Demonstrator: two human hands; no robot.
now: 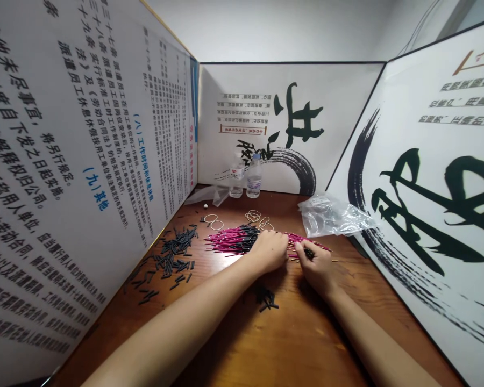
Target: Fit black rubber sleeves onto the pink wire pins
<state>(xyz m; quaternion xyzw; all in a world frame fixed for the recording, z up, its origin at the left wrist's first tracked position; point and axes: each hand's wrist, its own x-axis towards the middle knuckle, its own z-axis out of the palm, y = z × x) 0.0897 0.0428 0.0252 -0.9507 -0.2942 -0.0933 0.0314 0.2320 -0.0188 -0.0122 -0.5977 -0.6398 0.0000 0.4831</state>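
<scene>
A bundle of thin magenta wires (pixel 222 240) lies across the table, with short black sleeves (pixel 248 236) around the middle. My left hand (pixel 270 251) rests over the bundle's right part, fingers curled down; whatever they grip is hidden. Just to its right, my right hand (pixel 318 267) is closed, thumb up, around a small bunch of black tube pieces (pixel 308 252). More magenta wires (pixel 320 244) extend behind both hands. Nearer me, beneath the left wrist, a few loose black tubes (pixel 269 299) lie on the wood.
A pile of black tubes (pixel 177 247) spreads at the left. Rubber bands (pixel 214 221) lie behind the wires. Two plastic bottles (pixel 254 180) stand at the back, and a clear plastic bag (pixel 333 215) sits back right. Printed panels (pixel 262 80) wall in the brown table (pixel 290 344).
</scene>
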